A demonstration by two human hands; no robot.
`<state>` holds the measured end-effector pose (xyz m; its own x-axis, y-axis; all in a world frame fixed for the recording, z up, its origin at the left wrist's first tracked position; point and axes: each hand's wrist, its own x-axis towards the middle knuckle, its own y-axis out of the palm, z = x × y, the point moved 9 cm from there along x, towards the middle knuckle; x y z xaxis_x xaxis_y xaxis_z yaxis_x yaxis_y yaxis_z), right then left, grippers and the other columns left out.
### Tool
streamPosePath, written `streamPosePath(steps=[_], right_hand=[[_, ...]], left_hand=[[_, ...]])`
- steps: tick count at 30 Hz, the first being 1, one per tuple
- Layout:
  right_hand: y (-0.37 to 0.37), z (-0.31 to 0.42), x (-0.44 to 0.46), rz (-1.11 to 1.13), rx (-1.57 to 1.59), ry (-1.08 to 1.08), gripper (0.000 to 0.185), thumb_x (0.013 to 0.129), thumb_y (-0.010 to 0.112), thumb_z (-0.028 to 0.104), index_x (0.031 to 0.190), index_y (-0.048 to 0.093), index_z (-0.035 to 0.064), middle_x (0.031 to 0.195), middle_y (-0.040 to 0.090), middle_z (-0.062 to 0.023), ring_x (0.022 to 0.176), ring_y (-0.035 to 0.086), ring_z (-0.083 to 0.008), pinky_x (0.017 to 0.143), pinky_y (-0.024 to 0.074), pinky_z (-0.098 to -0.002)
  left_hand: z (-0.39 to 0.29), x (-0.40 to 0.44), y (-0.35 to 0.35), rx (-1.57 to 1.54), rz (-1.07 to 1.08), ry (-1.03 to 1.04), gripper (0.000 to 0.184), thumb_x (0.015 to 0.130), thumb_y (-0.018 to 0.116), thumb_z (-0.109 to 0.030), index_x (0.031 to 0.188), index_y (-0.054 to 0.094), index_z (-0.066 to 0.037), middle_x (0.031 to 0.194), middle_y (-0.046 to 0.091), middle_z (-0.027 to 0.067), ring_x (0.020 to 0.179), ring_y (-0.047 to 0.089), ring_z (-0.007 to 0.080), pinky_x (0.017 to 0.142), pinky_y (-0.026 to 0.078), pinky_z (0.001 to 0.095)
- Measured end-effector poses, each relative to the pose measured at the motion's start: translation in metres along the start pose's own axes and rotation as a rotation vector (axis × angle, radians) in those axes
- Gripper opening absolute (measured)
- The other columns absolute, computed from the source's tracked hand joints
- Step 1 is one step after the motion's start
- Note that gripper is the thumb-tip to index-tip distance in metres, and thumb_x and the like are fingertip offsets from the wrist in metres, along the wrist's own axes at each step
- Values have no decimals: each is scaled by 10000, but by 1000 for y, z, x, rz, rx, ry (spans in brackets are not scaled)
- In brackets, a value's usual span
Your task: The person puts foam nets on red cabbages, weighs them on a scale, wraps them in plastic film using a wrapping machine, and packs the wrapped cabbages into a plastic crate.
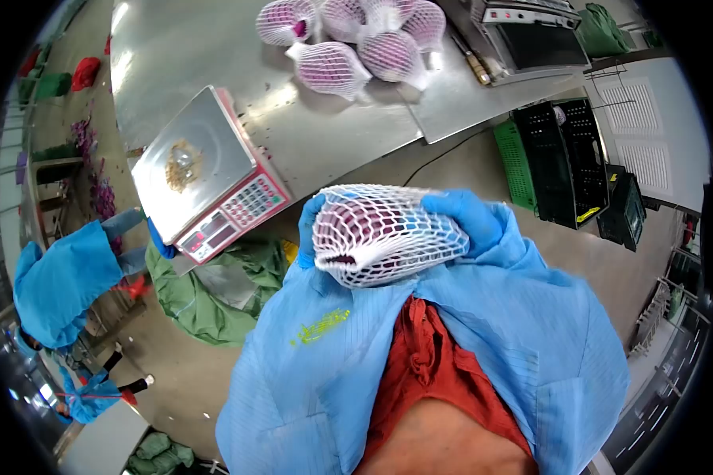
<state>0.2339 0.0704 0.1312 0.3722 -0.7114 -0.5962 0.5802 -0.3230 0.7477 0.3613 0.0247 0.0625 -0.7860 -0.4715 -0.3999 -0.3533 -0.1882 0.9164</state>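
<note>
Red shirt (pixel 420 348) and blue coat (pixel 293 380) fill the bottom of the frame. At centre, the left hand (pixel 306 231) and right hand (pixel 474 220), both blue-gloved, curl their fingers around opposite ends of a white net (pixel 396 261) holding something purple. Upper left, a scale (pixel 218 158) has lettering too small to read. Netted bundles (pixel 327 68) lie on the desk (pixel 341 142), upper centre.

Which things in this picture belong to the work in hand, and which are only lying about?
Likely in the job: white net around a purple vegetable, held by left hand and right hand; netted vegetables on the table; perhaps the scale.

Seemingly only lying about: green sack, green crate, black crates.
</note>
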Motion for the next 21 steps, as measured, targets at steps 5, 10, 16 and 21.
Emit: streamPosePath(steps=[5, 10, 16, 21], right_hand=[[-78, 57, -36, -51, 4, -147, 346, 948, 500, 210, 1164, 583, -47, 1091, 663, -151, 920, 653, -210, 865, 518, -335], [-172, 89, -33, 57, -9, -491, 323, 928, 553, 193, 1144, 592, -44, 1103, 651, -164, 966, 637, -230, 882, 521, -366], [-271, 173, -82, -264, 23, -805, 476, 885, 593, 132, 1328, 471, 3, 1224, 556, -93, 1144, 530, -220, 975, 456, -362], [-247, 245, -113, -221, -553, -1168, 829, 793, 715, 210, 1463, 262, 26, 1406, 417, -101, 1304, 398, -254, 1068, 368, -359]], left_hand=[[79, 74, 35, -28, 46, -82, 427, 855, 556, -282, 1168, 591, 6, 1148, 642, 161, 1033, 620, 285, 943, 482, 407], [141, 150, 69, 34, 81, 26, 402, 865, 552, -265, 1168, 587, -2, 1161, 634, 154, 1057, 608, 281, 954, 474, 410], [160, 224, 92, 98, 85, 180, 356, 975, 451, -220, 1252, 536, -14, 1249, 582, 141, 1143, 561, 283, 1036, 418, 443], [178, 290, 134, 195, 90, 74, 398, 968, 467, -225, 1311, 488, -23, 1307, 545, 127, 1201, 515, 286, 1069, 367, 463]])
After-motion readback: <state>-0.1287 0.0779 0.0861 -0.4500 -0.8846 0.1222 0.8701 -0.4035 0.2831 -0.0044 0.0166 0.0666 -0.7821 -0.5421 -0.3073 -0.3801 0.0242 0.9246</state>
